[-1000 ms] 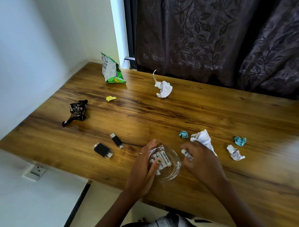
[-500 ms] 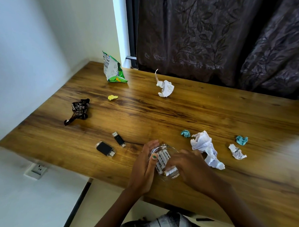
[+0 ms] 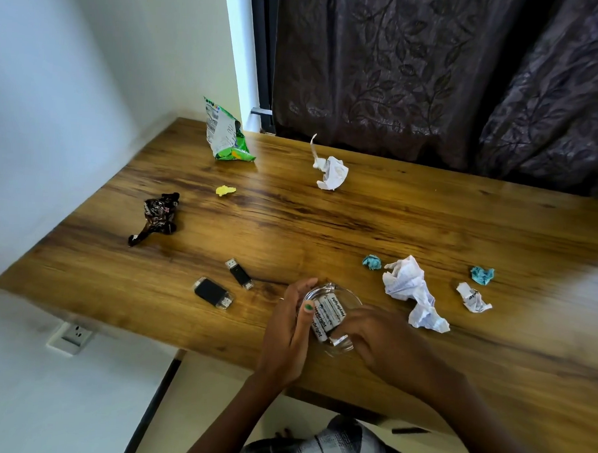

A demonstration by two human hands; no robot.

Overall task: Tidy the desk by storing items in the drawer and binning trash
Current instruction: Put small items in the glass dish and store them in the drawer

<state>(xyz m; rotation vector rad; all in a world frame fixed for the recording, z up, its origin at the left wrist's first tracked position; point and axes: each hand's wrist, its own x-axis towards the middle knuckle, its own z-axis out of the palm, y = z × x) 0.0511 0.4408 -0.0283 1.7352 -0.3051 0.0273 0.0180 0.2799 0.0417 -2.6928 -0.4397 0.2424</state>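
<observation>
- Where the near edge of the desk (image 3: 290, 226) meets your body, both hands frame a small clear glass bowl (image 3: 351, 295) that holds white batteries (image 3: 328, 313).
- Your left hand (image 3: 286, 338) curls against the bowl's left side, thumb on the rim, gripping it.
- Your right hand (image 3: 385, 343) covers the bowl's near right side, fingers curled at the rim; whether it grips the bowl or a battery cannot be told.
- Just left of the bowl, toward the near left corner, lie two black USB drives (image 3: 239, 278), one larger (image 3: 213, 293) and one slimmer.
- Right of the bowl rests a large crumpled white paper (image 3: 412, 293), with a teal scrap (image 3: 372, 262) beside it; a second teal scrap (image 3: 482, 275) and a small white wrapper (image 3: 473, 298) lie farther right.
- Near the left edge lies a dark crumpled wrapper (image 3: 157, 216), with a yellow scrap (image 3: 226, 190) beyond it.
- At the far left corner stands a green snack bag (image 3: 226, 134); another white paper wad (image 3: 331, 171) sits near the far edge.
</observation>
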